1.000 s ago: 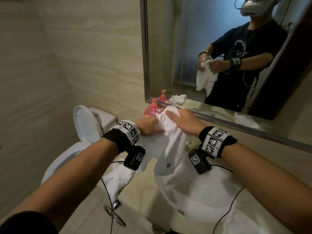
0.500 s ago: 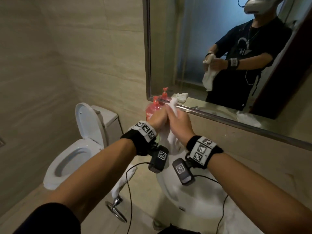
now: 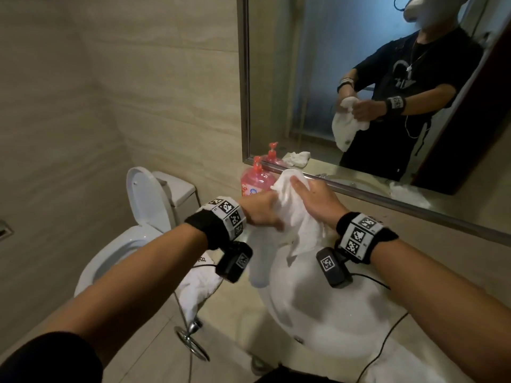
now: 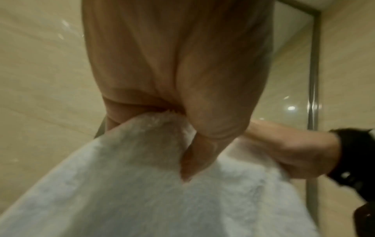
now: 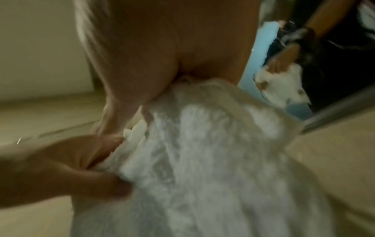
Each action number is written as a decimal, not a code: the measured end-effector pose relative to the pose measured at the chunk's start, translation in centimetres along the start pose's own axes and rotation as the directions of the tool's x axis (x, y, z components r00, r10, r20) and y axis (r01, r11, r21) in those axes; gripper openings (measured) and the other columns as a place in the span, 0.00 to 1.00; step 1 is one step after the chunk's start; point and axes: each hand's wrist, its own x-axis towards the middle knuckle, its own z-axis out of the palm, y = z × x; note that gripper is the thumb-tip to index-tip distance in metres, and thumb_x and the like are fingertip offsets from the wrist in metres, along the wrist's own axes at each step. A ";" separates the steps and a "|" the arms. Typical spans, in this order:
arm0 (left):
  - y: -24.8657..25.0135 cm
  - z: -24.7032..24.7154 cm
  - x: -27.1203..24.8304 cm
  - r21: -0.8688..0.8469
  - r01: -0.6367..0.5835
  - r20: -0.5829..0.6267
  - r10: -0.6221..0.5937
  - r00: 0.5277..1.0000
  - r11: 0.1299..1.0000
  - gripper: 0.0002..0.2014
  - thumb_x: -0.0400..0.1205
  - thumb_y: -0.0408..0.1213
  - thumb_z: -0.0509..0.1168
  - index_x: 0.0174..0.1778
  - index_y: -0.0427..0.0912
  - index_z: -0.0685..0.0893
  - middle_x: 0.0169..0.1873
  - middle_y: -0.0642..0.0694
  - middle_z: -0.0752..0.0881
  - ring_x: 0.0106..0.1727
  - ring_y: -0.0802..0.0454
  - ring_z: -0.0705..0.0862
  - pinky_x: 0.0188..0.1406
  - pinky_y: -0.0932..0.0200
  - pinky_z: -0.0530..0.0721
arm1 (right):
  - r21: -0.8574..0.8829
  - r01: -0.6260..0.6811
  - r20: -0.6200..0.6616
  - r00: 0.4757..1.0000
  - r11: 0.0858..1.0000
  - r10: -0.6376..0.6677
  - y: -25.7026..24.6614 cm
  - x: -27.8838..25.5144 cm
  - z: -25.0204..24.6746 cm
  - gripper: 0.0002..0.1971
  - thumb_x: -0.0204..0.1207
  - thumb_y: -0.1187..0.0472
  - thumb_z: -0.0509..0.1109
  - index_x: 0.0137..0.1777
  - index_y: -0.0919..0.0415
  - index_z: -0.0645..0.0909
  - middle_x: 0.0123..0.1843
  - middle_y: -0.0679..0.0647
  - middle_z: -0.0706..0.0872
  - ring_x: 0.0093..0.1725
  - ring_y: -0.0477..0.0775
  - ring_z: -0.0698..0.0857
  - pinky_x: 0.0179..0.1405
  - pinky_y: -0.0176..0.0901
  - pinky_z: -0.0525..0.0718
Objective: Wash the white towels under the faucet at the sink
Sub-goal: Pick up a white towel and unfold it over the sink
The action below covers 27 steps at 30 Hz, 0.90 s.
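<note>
A white towel [image 3: 301,230] hangs bunched over the white sink basin [image 3: 331,313], held up in front of the mirror. My left hand [image 3: 262,214] grips its left side with curled fingers; in the left wrist view the towel [image 4: 162,192] comes out from under the left hand [image 4: 202,104]. My right hand [image 3: 315,200] holds the top right fold, fingers laid over the cloth. In the right wrist view the towel [image 5: 202,160] runs out of the right hand's [image 5: 162,56] palm. The faucet is hidden behind hands and towel.
A second white towel [image 3: 199,288] hangs from a chrome ring [image 3: 190,338] left of the basin. A pink soap bottle [image 3: 255,183] stands by the mirror [image 3: 359,78]. A toilet [image 3: 132,230] with its lid up is at the left. More white cloth [image 3: 392,366] lies at the counter's near right.
The hands came together around the towel half a second ago and have now drawn slightly apart again, the towel hanging looser over the basin.
</note>
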 end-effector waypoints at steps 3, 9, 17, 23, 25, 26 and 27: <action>-1.8 -0.5 -0.1 0.243 0.037 -0.049 -0.026 0.998 0.969 0.19 0.82 0.43 0.68 0.63 0.36 0.76 0.60 0.36 0.83 0.57 0.38 0.82 0.47 0.59 0.72 | -0.174 0.150 0.274 0.957 0.973 -0.099 0.8 -0.4 -1.1 0.22 0.63 0.28 0.78 0.39 0.46 0.83 0.31 0.38 0.86 0.30 0.34 0.84 0.27 0.27 0.76; -4.9 -1.4 -0.4 0.018 0.008 0.001 -0.008 1.000 1.000 0.19 0.83 0.53 0.66 0.49 0.38 0.85 0.50 0.37 0.88 0.46 0.42 0.84 0.48 0.54 0.82 | -0.339 0.025 0.343 0.934 0.941 0.099 4.9 -1.1 -3.1 0.13 0.73 0.44 0.81 0.37 0.51 0.85 0.32 0.43 0.88 0.33 0.44 0.86 0.30 0.31 0.75; 0.9 1.3 0.7 -0.799 -0.021 -0.130 -0.139 0.982 0.601 0.28 0.89 0.56 0.53 0.68 0.34 0.81 0.66 0.32 0.84 0.62 0.40 0.84 0.71 0.39 0.79 | 0.451 -0.111 -0.105 0.979 0.886 0.176 -0.5 -2.8 4.2 0.12 0.83 0.47 0.72 0.56 0.54 0.87 0.47 0.49 0.94 0.46 0.42 0.92 0.44 0.37 0.89; 2.4 2.2 0.7 -0.710 0.010 -0.101 -0.116 0.988 0.704 0.28 0.91 0.52 0.47 0.61 0.29 0.82 0.58 0.30 0.86 0.61 0.34 0.86 0.67 0.39 0.82 | 0.367 -0.193 -0.258 0.919 0.910 0.299 -2.1 -1.8 3.4 0.24 0.85 0.37 0.62 0.41 0.56 0.85 0.33 0.47 0.88 0.28 0.42 0.85 0.22 0.33 0.77; 2.0 1.8 0.6 -0.678 -0.013 -0.129 -0.101 0.986 0.735 0.26 0.92 0.49 0.46 0.55 0.31 0.82 0.59 0.34 0.85 0.60 0.38 0.84 0.69 0.42 0.80 | 0.334 -0.162 -0.228 0.942 0.929 0.246 -1.9 -2.4 4.7 0.25 0.85 0.36 0.61 0.43 0.56 0.84 0.34 0.49 0.88 0.28 0.43 0.85 0.24 0.34 0.78; 1.7 1.9 0.7 -0.696 -0.015 -0.134 -0.109 0.985 0.718 0.23 0.92 0.48 0.47 0.52 0.34 0.81 0.56 0.36 0.84 0.58 0.40 0.83 0.68 0.45 0.81 | 0.328 -0.149 -0.218 0.949 0.933 0.228 -1.7 -2.6 5.2 0.25 0.85 0.35 0.61 0.43 0.56 0.84 0.34 0.50 0.88 0.29 0.45 0.85 0.25 0.37 0.79; 1.7 2.1 0.5 -0.733 -0.009 -0.119 -0.115 0.986 0.680 0.21 0.91 0.48 0.50 0.52 0.34 0.80 0.53 0.35 0.82 0.54 0.40 0.82 0.63 0.46 0.82 | 0.338 -0.152 -0.213 0.949 0.929 0.233 -1.6 -2.7 5.3 0.25 0.85 0.35 0.60 0.43 0.56 0.84 0.35 0.52 0.89 0.30 0.47 0.85 0.27 0.38 0.80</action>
